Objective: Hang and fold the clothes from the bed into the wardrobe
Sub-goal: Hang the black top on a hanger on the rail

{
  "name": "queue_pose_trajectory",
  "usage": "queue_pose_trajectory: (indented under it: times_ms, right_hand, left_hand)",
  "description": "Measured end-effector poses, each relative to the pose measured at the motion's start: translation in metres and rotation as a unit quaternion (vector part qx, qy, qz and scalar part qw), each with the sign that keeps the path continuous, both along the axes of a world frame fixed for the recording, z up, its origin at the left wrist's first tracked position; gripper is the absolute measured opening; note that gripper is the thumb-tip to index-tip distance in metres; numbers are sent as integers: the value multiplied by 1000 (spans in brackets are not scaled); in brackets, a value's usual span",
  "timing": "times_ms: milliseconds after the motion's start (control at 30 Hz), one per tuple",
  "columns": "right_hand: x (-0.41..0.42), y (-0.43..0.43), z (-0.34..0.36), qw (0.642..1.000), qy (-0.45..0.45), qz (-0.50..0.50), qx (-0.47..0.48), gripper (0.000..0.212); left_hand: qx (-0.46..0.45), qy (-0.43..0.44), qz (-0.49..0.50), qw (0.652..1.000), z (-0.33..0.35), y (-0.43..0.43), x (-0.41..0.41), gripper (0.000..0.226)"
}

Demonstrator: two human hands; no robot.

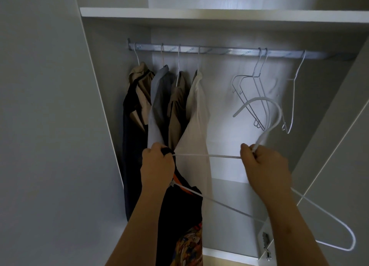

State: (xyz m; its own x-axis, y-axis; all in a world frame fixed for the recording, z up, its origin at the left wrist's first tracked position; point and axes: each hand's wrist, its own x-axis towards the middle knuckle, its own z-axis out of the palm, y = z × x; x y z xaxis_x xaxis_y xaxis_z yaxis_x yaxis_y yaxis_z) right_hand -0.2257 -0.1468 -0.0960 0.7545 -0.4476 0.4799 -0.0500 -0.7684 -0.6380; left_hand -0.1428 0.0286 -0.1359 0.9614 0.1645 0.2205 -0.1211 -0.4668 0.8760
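Note:
I stand in front of the open wardrobe. My right hand (pixel 263 166) grips the neck of a white wire hanger (pixel 259 212), its hook curving up above my fist. My left hand (pixel 157 164) is closed on the collar of a dark garment (pixel 179 221) with orange trim and a colourful print, at the hanger's left end. The garment hangs down below my left hand. Above runs the metal rail (pixel 219 51). Several shirts (pixel 175 102) hang on its left part: beige, grey, brown and white.
Three bare wire hangers (pixel 259 90) hang on the right part of the rail. A white shelf (pixel 219 14) sits above it. The wardrobe's side panel (pixel 95 106) is at left, an open door (pixel 329 146) with a hinge at right.

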Motion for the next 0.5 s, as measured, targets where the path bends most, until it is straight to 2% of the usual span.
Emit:
queue_pose_trajectory:
  times_ms: [100, 200, 367, 433, 500]
  right_hand:
    - [5, 8, -7, 1000, 4, 3, 7, 50]
    - [10, 11, -12, 999, 19, 15, 35, 50]
    - [12, 6, -10, 994, 52, 63, 75, 49]
    - [9, -5, -7, 989, 41, 71, 125, 48]
    - [6, -13, -3, 983, 27, 72, 165, 46]
  left_hand:
    - [-62, -5, -15, 998, 2, -9, -4, 14]
    - [-62, -17, -48, 997, 4, -15, -8, 12]
    - [30, -58, -85, 994, 14, 1, 3, 16]
    - [76, -67, -32, 994, 20, 21, 17, 20]
    - [80, -61, 17, 995, 21, 35, 22, 21]
